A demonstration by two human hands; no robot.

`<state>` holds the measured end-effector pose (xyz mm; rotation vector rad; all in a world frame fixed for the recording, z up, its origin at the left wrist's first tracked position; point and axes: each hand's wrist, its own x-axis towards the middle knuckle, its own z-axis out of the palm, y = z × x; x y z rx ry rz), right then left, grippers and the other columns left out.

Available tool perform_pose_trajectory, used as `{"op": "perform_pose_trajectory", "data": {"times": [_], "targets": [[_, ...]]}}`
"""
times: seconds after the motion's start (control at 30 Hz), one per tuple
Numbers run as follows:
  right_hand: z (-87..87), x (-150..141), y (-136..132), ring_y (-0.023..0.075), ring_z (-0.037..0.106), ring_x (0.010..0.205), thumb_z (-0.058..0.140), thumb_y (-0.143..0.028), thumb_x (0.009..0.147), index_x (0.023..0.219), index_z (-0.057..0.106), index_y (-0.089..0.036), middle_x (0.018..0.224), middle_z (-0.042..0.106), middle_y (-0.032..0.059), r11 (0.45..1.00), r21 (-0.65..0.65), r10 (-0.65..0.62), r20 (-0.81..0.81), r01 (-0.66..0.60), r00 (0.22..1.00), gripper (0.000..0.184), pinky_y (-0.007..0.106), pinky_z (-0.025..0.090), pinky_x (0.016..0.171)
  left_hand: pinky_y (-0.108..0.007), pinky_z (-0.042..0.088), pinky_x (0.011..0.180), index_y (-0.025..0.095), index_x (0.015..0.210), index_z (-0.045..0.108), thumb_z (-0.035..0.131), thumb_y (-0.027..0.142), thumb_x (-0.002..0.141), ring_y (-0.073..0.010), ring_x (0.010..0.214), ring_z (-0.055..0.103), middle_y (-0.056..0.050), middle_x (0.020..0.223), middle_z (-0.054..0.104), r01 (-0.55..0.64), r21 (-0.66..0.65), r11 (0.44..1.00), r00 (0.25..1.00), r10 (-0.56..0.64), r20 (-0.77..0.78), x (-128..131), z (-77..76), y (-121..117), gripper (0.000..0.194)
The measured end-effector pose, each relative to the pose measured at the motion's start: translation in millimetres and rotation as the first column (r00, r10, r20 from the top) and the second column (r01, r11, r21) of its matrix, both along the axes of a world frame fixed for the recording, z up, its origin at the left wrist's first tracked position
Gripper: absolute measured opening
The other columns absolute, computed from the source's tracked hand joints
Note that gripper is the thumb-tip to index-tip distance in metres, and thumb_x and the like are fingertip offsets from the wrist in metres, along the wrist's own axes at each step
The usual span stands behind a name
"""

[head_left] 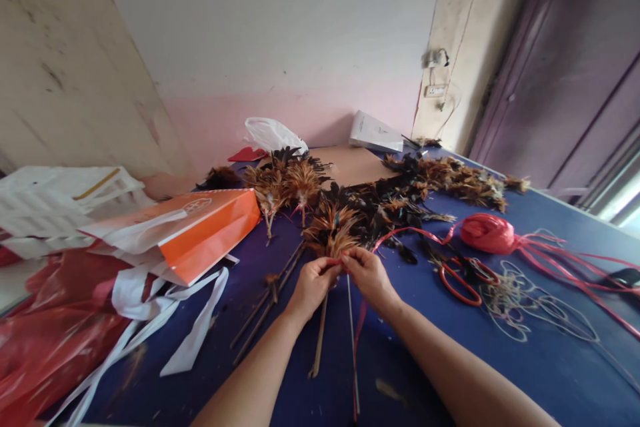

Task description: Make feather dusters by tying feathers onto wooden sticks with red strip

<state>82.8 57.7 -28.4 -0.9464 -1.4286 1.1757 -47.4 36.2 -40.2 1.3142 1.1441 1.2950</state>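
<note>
My left hand [314, 282] and my right hand [368, 275] meet at the middle of the blue table [550, 360], both pinched round the base of a bunch of brown feathers [331, 230] on a thin stick [320, 333]. A red plastic string [358, 347] runs from between my fingers down toward me, and another length leads off to a red string ball [487, 232]. Several bare sticks [267, 310] lie left of my left hand. Finished feather bunches [285, 183] lie beyond.
Red-handled scissors [463, 280] and pale rubber bands [520, 300] lie right of my hands. Loose dark feathers [450, 177] spread across the back. An orange paper bag [200, 230], white bags [55, 203] and red plastic [55, 327] crowd the left side. Cardboard [353, 163] lies at the rear.
</note>
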Motion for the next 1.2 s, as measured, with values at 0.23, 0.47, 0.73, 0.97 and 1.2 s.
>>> {"op": "perform_pose_trajectory", "data": {"times": [0.23,0.47,0.73,0.97,1.2], "targets": [[-6.3,-0.6,1.8,0.0081,0.039,0.043,0.055,-0.039,0.073,0.068,0.053,-0.016,0.049,0.048,-0.0036,0.997,-0.006,-0.074,0.025,0.074,0.997,0.024,0.019,0.030,0.040,-0.019,0.029,0.043,0.012,0.072,0.068,0.066,0.044,0.066,-0.0071,0.045,0.039,0.002,0.051,0.052,-0.066,-0.027,0.997,0.994,0.068,0.091,7.8,3.4,-2.6,0.032],[-7.2,-0.7,3.4,0.0143,0.057,0.066,0.061,-0.036,0.070,0.077,0.061,-0.014,0.072,0.064,0.0028,0.997,0.050,-0.054,0.031,0.053,0.998,0.023,0.025,0.045,0.063,-0.020,0.033,0.045,0.013,0.070,0.064,0.066,0.045,0.065,-0.0082,0.047,0.044,0.002,0.054,0.055,-0.111,-0.073,0.991,0.981,0.121,0.151,5.8,2.0,-1.4,0.032],[-19.9,-2.6,1.8,0.0117,0.052,0.055,0.057,-0.027,0.072,0.090,0.059,-0.016,0.068,0.061,0.0001,0.988,0.151,-0.031,0.127,0.011,0.991,0.021,0.023,0.043,0.054,-0.021,0.036,0.049,0.013,0.075,0.066,0.068,0.043,0.064,-0.0090,0.049,0.047,0.001,0.057,0.058,-0.087,-0.097,0.991,0.974,0.105,0.199,0.5,3.4,-0.7,0.032],[-5.6,3.3,2.7,0.0145,0.058,0.066,0.058,-0.031,0.071,0.083,0.062,-0.016,0.074,0.065,0.0025,0.996,0.083,0.032,0.063,-0.037,0.997,0.020,0.025,0.046,0.063,-0.020,0.035,0.048,0.012,0.074,0.068,0.068,0.044,0.064,-0.0078,0.047,0.044,0.003,0.052,0.055,-0.055,-0.096,0.994,0.983,0.071,0.171,3.3,5.9,-1.5,0.033],[-6.4,7.1,7.7,0.0139,0.056,0.061,0.057,-0.032,0.072,0.071,0.064,-0.015,0.064,0.063,0.0013,0.996,0.086,-0.010,0.076,0.003,0.997,0.018,0.025,0.045,0.061,-0.021,0.039,0.050,0.013,0.074,0.067,0.064,0.046,0.068,-0.0098,0.050,0.050,0.001,0.057,0.060,-0.036,-0.093,0.995,0.996,0.044,0.082,2.3,1.8,0.8,0.034]]}}
